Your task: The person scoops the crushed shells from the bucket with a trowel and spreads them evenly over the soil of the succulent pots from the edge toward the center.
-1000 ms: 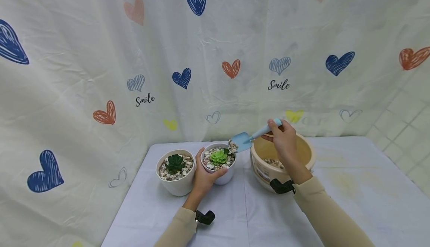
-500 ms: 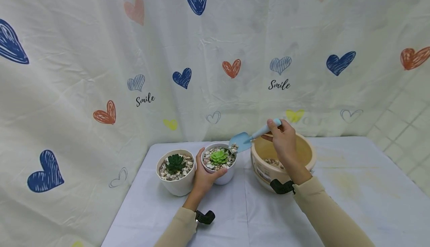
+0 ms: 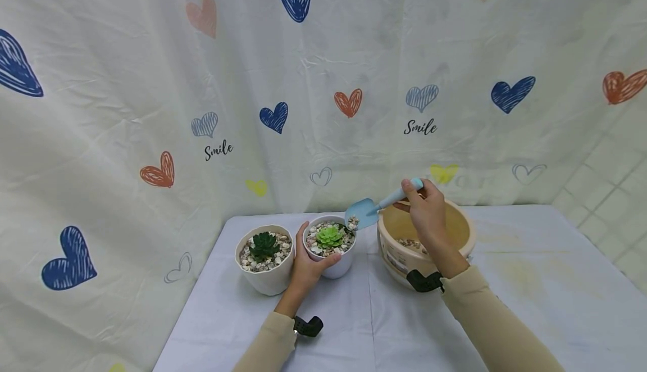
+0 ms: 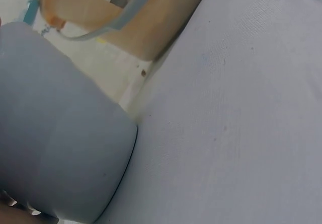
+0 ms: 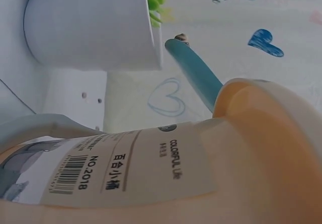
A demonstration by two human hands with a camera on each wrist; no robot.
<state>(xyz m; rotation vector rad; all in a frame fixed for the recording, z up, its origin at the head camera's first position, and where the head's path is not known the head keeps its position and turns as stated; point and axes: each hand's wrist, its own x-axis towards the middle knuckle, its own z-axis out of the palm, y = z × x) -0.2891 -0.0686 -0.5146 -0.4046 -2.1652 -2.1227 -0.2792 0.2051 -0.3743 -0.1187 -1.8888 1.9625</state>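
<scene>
In the head view my left hand (image 3: 305, 271) holds a small white flower pot (image 3: 337, 268), thumb in front and fingers along its left side. A light green succulent (image 3: 329, 237) sits among pebbles in it. My right hand (image 3: 427, 214) grips the handle of a light blue trowel (image 3: 365, 212), its blade tilted down to the left at the pot's right rim. A few pebbles (image 3: 352, 223) lie at the blade's tip. The right wrist view shows the trowel blade (image 5: 193, 70) edge-on, near the pot (image 5: 95, 25).
A second white pot (image 3: 268, 283) with a dark green succulent (image 3: 264, 246) stands to the left, close by my left hand. On the right a beige bucket (image 3: 396, 257) has pebbles at its bottom, beneath my right hand. A white cloth (image 3: 333, 327) covers the table; a heart-print curtain hangs behind.
The pebble pile at the trowel's tip has become smaller, and the blade has shifted very slightly right. My left hand and the pot have stayed in place.
</scene>
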